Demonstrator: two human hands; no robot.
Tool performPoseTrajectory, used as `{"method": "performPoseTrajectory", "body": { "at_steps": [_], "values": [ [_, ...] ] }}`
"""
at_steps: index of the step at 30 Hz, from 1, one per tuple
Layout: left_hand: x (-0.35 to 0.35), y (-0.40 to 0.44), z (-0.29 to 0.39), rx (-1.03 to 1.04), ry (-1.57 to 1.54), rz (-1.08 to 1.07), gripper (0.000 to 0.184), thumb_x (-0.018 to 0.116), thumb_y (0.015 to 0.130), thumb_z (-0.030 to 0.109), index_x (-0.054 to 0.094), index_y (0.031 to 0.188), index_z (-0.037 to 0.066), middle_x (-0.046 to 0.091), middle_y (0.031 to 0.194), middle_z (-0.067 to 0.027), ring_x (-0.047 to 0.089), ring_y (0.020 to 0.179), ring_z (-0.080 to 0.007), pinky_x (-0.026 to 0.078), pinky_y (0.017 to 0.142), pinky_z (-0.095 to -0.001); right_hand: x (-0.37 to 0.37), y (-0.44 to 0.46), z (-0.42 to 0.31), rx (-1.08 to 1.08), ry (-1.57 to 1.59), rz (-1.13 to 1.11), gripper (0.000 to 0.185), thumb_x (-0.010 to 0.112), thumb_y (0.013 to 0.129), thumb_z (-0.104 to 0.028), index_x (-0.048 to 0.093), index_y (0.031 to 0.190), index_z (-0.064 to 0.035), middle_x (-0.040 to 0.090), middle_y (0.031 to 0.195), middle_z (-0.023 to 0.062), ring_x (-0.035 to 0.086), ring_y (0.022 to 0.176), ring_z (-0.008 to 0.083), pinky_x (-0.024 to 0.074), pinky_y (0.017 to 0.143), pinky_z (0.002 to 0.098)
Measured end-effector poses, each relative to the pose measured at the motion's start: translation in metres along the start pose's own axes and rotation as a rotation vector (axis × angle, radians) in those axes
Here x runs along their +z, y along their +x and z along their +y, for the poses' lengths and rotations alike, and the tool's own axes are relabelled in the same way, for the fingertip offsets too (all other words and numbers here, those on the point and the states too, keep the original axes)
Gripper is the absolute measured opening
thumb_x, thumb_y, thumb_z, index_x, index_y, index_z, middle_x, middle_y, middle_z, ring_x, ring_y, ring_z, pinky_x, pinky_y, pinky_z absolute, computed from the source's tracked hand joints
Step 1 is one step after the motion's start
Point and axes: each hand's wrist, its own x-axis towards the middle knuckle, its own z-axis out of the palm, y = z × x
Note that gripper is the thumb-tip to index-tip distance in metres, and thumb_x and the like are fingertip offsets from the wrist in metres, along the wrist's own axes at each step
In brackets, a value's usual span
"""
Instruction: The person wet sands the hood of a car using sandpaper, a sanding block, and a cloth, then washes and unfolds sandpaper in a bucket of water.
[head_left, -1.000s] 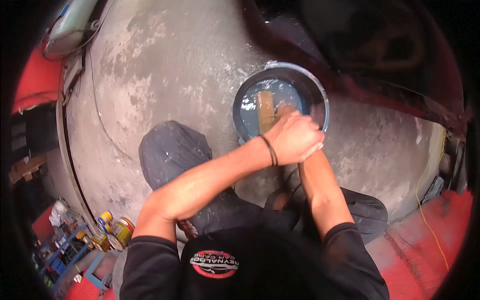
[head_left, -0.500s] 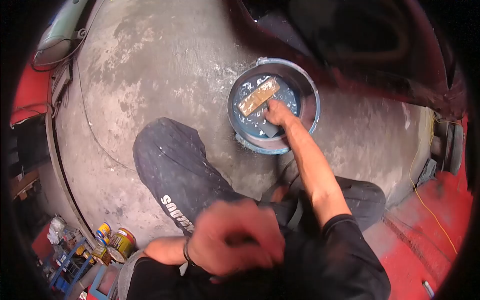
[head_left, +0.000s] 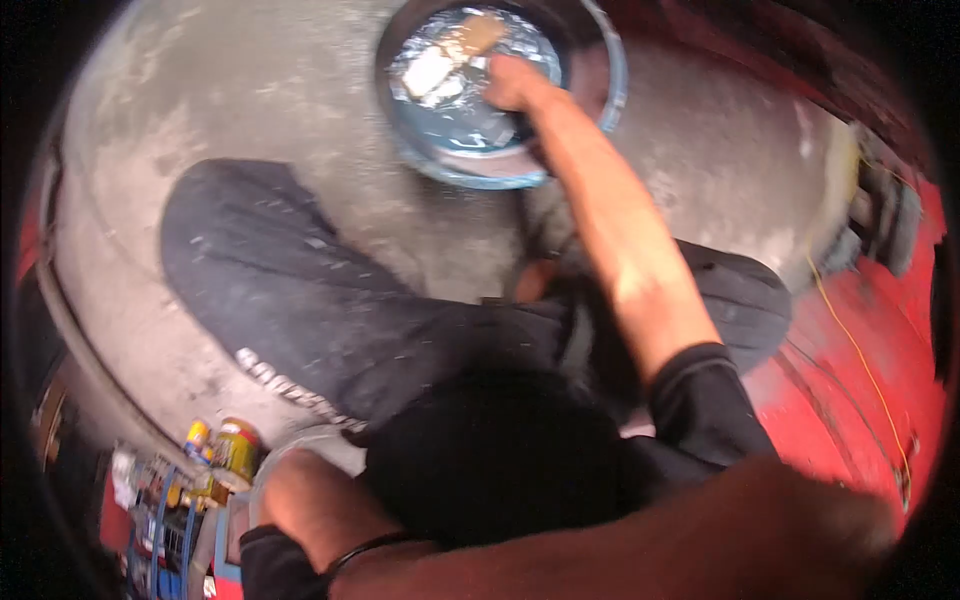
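My right hand (head_left: 515, 82) is down in a round bucket (head_left: 470, 175) of bluish water, its fingers closed and blurred. A grey piece of sheet, which looks like sandpaper (head_left: 497, 132), shows faintly below the fingers. Beside the hand, a flat tan block (head_left: 478, 35) lies in the water, its near end lost in glare. My left hand (head_left: 760, 515) is a large dark blur close to the camera at the lower right. Its forearm, with a dark wristband, crosses the bottom of the view. The left fingers cannot be made out.
My bent legs in dark trousers (head_left: 290, 260) lie between me and the bucket on the concrete floor (head_left: 220, 90). Cans (head_left: 237, 450) and a blue rack (head_left: 160, 520) stand at the lower left. A yellow cord (head_left: 850, 340) runs over a red surface at the right.
The view has tilted down, so the bucket sits higher in it. My left hand has swung from the lower middle to the lower right. My right hand remains in the bucket.
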Motion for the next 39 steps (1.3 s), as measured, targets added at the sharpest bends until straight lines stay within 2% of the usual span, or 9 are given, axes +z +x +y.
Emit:
{"method": "performPoseTrajectory", "body": {
  "at_steps": [8, 13, 14, 16, 19, 28, 33, 36, 39],
  "values": [
    [-0.07, -0.002, 0.01, -0.138, 0.273, 0.196, 0.03, 0.057, 0.113, 0.025, 0.072, 0.119, 0.0, 0.073, 0.12, -0.0135, 0.071, 0.108, -0.0246, 0.053, 0.1, -0.0367, -0.001, -0.004, -0.017, 0.064, 0.099, 0.038, 0.039, 0.07, 0.09, -0.019, 0.079, 0.125, -0.0058, 0.075, 0.131, 0.0227, 0.071, 0.126, 0.0408, 0.0578, 0.107, 0.0483],
    [-0.154, 0.028, -0.043, -0.182, 0.539, 0.89, 0.033, 0.052, 0.117, 0.026, 0.071, 0.121, -0.001, 0.072, 0.123, -0.013, 0.071, 0.11, -0.0225, 0.053, 0.102, -0.0343, 0.023, 0.018, 0.016, -0.066, 0.252, 0.043, 0.041, 0.07, 0.091, -0.022, 0.077, 0.125, -0.0013, 0.073, 0.134, 0.0264, 0.07, 0.127, 0.0411, 0.0557, 0.108, 0.0469],
    [-0.177, 0.035, -0.057, -0.152, 0.491, 1.092, 0.022, 0.064, 0.11, 0.018, 0.072, 0.109, -0.003, 0.075, 0.103, -0.0077, 0.069, 0.097, -0.0131, 0.055, 0.091, -0.0299, 0.011, 0.01, 0.02, -0.153, 0.316, 0.043, 0.041, 0.071, 0.091, -0.025, 0.077, 0.123, -0.0002, 0.073, 0.134, 0.027, 0.07, 0.126, 0.0421, 0.0559, 0.106, 0.0469],
    [-0.245, 0.021, -0.08, -0.188, 0.637, 1.107, 0.021, 0.064, 0.109, 0.017, 0.073, 0.11, -0.002, 0.076, 0.104, -0.0076, 0.07, 0.096, -0.0118, 0.056, 0.087, -0.0285, -0.019, -0.016, 0.008, -0.059, 0.273, -0.021, 0.042, 0.074, 0.096, -0.031, 0.075, 0.122, 0.001, 0.076, 0.121, 0.0277, 0.075, 0.112, 0.0385, 0.056, 0.097, 0.0461],
    [-0.27, 0.003, -0.082, -0.326, 0.709, 1.179, 0.026, 0.066, 0.11, 0.025, 0.073, 0.114, 0.0, 0.076, 0.104, -0.0059, 0.072, 0.094, -0.0134, 0.057, 0.086, -0.0279, -0.053, -0.074, -0.015, -0.045, 0.525, 0.009, 0.036, 0.072, 0.106, -0.035, 0.072, 0.105, 0.0014, 0.068, 0.085, 0.0033, 0.058, 0.078, 0.0135, 0.0491, 0.073, 0.0384],
    [-0.291, -0.014, -0.056, -0.685, 1.027, 1.095, 0.028, 0.066, 0.109, 0.026, 0.073, 0.113, 0.0, 0.078, 0.096, -0.0077, 0.073, 0.078, -0.0125, 0.061, 0.073, -0.0298, -0.05, -0.11, -0.003, -0.015, 0.722, 0.118, 0.036, 0.064, 0.111, -0.033, 0.072, 0.118, 0.0015, 0.074, 0.086, 0.0107, 0.067, 0.085, 0.0167, 0.0528, 0.084, 0.0377],
    [-0.277, -0.003, -0.058, -1.05, 0.94, 0.843, 0.037, 0.058, 0.112, 0.024, 0.074, 0.094, -0.004, 0.076, 0.074, -0.0116, 0.076, 0.061, -0.0173, 0.063, 0.057, -0.0344, -0.064, -0.133, -0.024, -0.003, 0.636, 0.243, 0.035, 0.06, 0.112, -0.032, 0.07, 0.117, 0.0007, 0.076, 0.087, 0.0166, 0.074, 0.083, 0.0223, 0.0551, 0.082, 0.0403],
    [-0.265, 0.002, -0.093, -1.051, 1.25, 0.71, 0.051, 0.062, 0.108, 0.04, 0.076, 0.084, -0.003, 0.078, 0.082, -0.0243, 0.079, 0.071, -0.0343, 0.064, 0.076, -0.0471, -0.068, -0.147, -0.043, -0.03, 0.522, 0.419, 0.035, 0.059, 0.112, -0.031, 0.07, 0.12, 0.0014, 0.075, 0.089, 0.0196, 0.074, 0.084, 0.0246, 0.0562, 0.082, 0.042],
    [-0.274, 0.004, -0.142, -0.987, 1.272, 0.884, 0.05, 0.069, 0.101, 0.045, 0.079, 0.097, -0.004, 0.076, 0.09, -0.0305, 0.078, 0.096, -0.0443, 0.06, 0.088, -0.0524, -0.05, -0.149, -0.054, -0.073, 0.728, 0.518, 0.037, 0.059, 0.113, -0.033, 0.068, 0.123, 0.0018, 0.075, 0.09, 0.0171, 0.071, 0.084, 0.0219, 0.0561, 0.082, 0.0387]
  ]
}}
